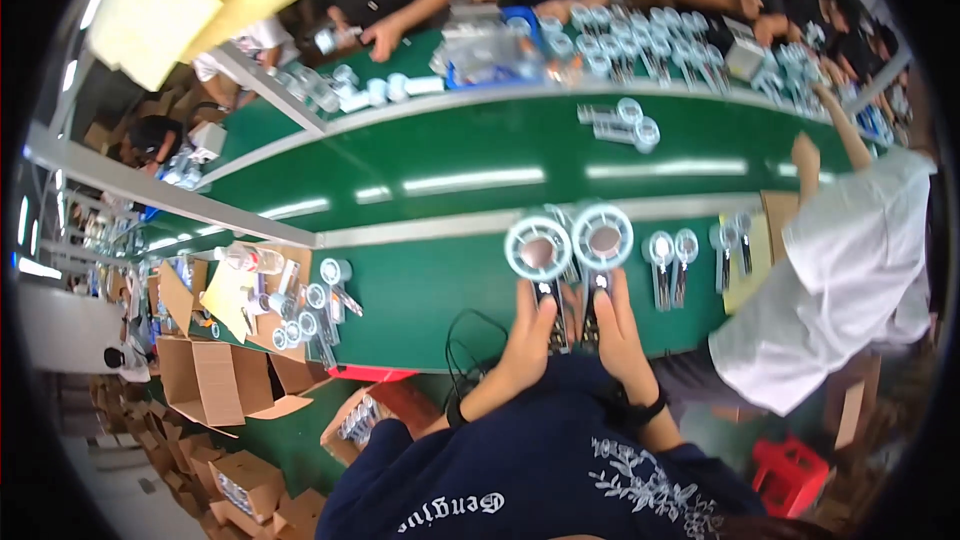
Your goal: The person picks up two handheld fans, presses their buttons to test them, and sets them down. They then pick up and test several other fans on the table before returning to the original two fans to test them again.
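Observation:
I hold a light-blue round-headed handheld fan upright in my left hand, with my fingers and thumb wrapped round its dark handle. A second, similar fan stands beside it in my right hand, gripped by its handle too. The two ring-shaped heads nearly touch, their fronts toward me. Pale rims show just behind them; whether these belong to further fans I cannot tell. To the right, a pair of fans lies on the green bench.
More fans lie at the right by a co-worker in a white shirt. Several fans and a plastic bottle sit at the left. Two fans lie on the green conveyor belt. An open carton stands lower left.

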